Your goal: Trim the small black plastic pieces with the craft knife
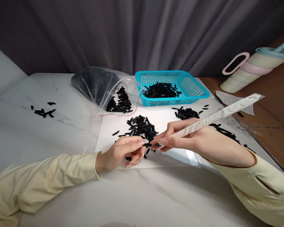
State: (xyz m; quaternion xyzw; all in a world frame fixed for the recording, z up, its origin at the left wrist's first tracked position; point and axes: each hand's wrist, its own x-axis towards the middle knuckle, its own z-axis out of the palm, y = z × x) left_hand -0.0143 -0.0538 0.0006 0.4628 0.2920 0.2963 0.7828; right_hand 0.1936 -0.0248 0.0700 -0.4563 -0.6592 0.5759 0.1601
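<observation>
Our fingers (135, 143) of the left hand (123, 154) are pressed together, pinching a small black plastic piece (147, 145) at its end. The right hand (194, 142) meets it tip to tip, thumb and forefinger closed on the mouth of a long white sleeve (213, 118) that slants up and away to the right; we judge the sleeve is held low so the piece lines up with its opening. Both hands work above a white sheet (165, 157) on the marble-patterned table (61, 132).

Just beyond the fingertips lies a loose pile of black pieces (142, 126), close enough to pick from. Further right is a second heap (186, 113). Behind them, an open clear plastic bag (101, 85) spills more, beside a turquoise basket (194, 91) holding others. A few strays (44, 111) lie far left; a pastel tumbler (253, 67) lies tilted at the far right, before a grey curtain (132, 31).
</observation>
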